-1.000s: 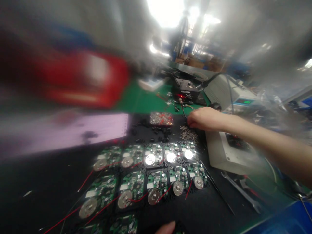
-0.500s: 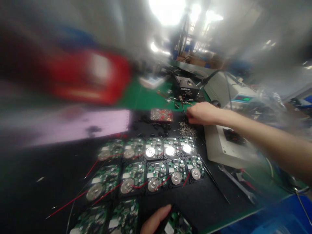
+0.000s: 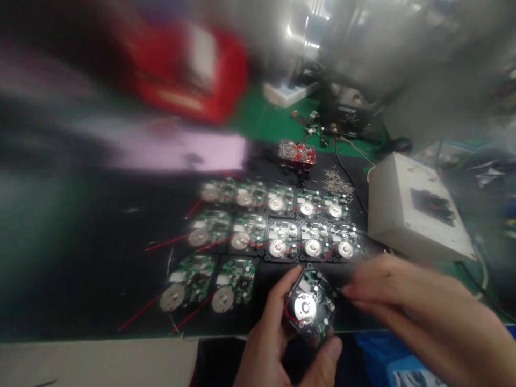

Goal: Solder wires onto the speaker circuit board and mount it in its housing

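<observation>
My left hand (image 3: 274,333) grips a square circuit board module (image 3: 318,293) in a black frame, tilted, with a round silver disc and a red wire on its face. Thumb and fingers clasp its edges near the table's front. Just right of the module is my right hand (image 3: 387,285), blurred, its fingers pinched together and pointing at it. Whatever may be between those fingertips is too small or smeared to name. Behind the hands, similar board modules (image 3: 283,231) lie in rows on the black mat (image 3: 100,279), several with red wires.
A pile of small metal pins (image 3: 338,184) lies behind the rows, near a clear box (image 3: 297,153) of pins and red bits. At right stands a white box (image 3: 407,209). A black control unit (image 3: 349,115) and a blurred red bin (image 3: 193,70) sit farther back.
My right hand has come back from beside the pin pile to the held module. My left hand has raised the module more into view. The camera view has shifted.
</observation>
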Demonstrator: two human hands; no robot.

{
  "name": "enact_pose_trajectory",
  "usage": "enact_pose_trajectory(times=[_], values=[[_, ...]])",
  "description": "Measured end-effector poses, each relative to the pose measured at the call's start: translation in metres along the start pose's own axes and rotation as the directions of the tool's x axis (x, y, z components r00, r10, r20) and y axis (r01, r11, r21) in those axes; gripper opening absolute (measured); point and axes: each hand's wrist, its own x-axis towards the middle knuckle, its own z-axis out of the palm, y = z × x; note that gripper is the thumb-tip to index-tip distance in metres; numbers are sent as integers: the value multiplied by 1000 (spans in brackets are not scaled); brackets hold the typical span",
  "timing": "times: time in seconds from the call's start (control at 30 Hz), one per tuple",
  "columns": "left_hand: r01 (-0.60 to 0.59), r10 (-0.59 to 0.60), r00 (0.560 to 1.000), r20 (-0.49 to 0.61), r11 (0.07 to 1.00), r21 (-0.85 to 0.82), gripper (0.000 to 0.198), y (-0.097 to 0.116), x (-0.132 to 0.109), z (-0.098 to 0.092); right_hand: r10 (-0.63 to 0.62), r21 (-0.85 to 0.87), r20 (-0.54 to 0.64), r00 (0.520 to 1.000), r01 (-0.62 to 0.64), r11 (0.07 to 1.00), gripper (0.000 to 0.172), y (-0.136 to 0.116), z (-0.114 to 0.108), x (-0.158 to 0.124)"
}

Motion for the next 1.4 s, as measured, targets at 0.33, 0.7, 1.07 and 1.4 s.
enact_pose_trajectory(times=[0.33,0.7,1.07,1.4], values=[[-87,87,996,13,995,45,70,4,1,1,-167,-91,-178,970,153,984,14,-1,27,0],[-94,93,996,18,992,89,67,9,-1,3,-31,101,-90,995,40,994,13,-1,28,-3],[-89,90,996,-3,989,121,71,6,-1,1,26,69,-72,997,-21,997,6,-3,29,-4],[-111,111,994,11,977,185,70,3,-3,2,55,-59,66,996,-51,997,9,0,30,-17]])
